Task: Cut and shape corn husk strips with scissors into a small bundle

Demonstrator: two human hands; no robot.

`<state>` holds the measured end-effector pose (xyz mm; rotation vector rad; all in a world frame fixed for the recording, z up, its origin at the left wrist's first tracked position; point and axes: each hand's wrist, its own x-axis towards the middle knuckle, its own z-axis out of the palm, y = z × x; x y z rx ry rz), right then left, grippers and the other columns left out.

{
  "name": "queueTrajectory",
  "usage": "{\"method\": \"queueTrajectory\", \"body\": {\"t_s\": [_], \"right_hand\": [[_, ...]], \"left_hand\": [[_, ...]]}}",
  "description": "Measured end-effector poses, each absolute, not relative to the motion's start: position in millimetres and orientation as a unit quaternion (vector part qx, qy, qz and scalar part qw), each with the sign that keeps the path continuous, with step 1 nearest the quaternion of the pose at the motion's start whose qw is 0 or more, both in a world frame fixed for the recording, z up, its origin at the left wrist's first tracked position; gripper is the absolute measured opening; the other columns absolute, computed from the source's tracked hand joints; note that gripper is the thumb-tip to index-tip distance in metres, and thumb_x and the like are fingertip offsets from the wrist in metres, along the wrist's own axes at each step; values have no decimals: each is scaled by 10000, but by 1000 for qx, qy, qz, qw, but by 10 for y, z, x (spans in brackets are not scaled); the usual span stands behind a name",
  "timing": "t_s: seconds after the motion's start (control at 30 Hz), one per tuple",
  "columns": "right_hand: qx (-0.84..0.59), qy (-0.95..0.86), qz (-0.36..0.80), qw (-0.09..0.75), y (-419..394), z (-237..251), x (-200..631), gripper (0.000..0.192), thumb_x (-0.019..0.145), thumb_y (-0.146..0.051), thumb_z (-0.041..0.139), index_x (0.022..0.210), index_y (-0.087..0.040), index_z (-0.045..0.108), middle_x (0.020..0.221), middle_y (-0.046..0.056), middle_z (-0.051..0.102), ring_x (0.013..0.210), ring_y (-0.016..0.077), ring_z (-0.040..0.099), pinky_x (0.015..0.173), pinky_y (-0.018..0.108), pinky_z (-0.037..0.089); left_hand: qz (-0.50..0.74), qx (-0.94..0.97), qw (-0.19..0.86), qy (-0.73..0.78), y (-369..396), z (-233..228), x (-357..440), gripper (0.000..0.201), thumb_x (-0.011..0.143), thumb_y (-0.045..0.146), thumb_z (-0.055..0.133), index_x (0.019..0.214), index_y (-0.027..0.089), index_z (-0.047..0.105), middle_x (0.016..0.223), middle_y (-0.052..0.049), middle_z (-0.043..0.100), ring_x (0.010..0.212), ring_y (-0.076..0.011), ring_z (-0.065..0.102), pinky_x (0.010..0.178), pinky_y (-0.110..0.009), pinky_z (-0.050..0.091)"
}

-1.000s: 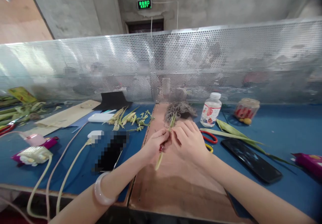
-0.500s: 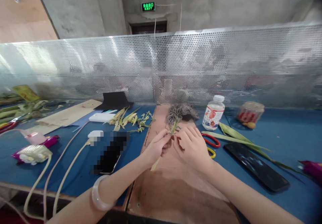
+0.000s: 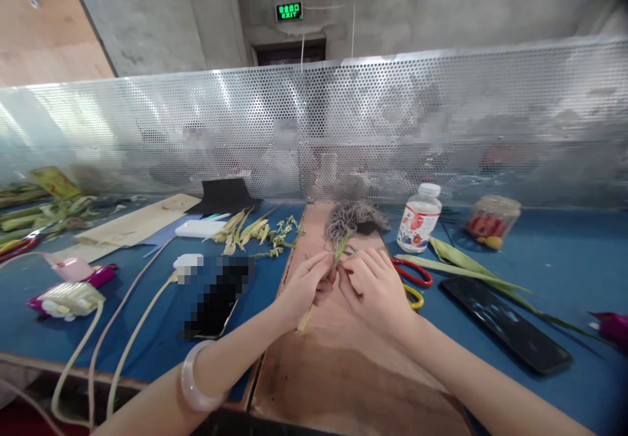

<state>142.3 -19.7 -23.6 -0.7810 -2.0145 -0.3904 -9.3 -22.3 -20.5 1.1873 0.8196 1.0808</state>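
Observation:
Between the fingertips of both hands is a narrow strip of green plant leaf point(image 3: 340, 248), its pale end poking out below. My left hand point(image 3: 307, 285) is closed in a pinch on it. Close beside, my right hand point(image 3: 370, 285) also has its thumb and finger pressed together at the strip. Both hands hover over the brown board point(image 3: 314, 370). A tangle of grey yarn point(image 3: 350, 220) lies just beyond the fingers. To the right, scissors with red and yellow handles point(image 3: 415, 272) are partly hidden by my right hand.
A white-capped bottle point(image 3: 418, 220), a jar point(image 3: 493, 217), long leaves point(image 3: 466, 263) and a dark phone point(image 3: 505, 325) lie to the right. On the left are another phone point(image 3: 220, 302), dried leaf pieces point(image 3: 240, 233) and cables point(image 3: 132, 331). A perforated metal screen point(image 3: 235, 129) stands behind.
The view has shifted slightly. Both hands stay nearly in place, while the leaf strip between them stands a little more upright and shows more clearly.

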Motion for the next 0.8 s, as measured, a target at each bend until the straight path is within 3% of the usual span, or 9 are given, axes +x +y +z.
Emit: {"method": "queueTrajectory", "body": {"t_s": [0.23,0.4,0.5,0.8], "right_hand": [[-272,-820,43,502,-230,-128,1457,134,846,-87,485,843,-203,554,1074,91,539,1024,215,498,866,384,420],[-259,-825,167,474,-218,-108,1463,170,861,-63,446,822,-208,527,877,37,588,836,161,552,761,318,446],[-278,-820,159,475,-203,-173,1448,161,843,-53,470,823,-210,502,827,15,587,768,147,545,715,300,436],[-259,-830,22,494,-188,-262,1438,156,850,-51,465,819,-204,470,943,76,588,858,173,555,752,312,467]], "left_hand": [[418,481,717,283,-200,-153,-148,389,826,448,520,599,171,369,488,94,139,403,-35,71,383,-187,37],[396,492,735,247,-186,-152,-183,392,830,445,512,588,168,377,477,93,141,383,-33,97,375,-192,49],[391,494,735,250,-196,-144,-193,393,835,461,509,603,168,389,478,94,141,390,-36,93,375,-189,51],[398,473,744,254,-209,-115,-175,412,822,485,520,598,170,379,468,100,122,374,-33,87,371,-194,48]]}}
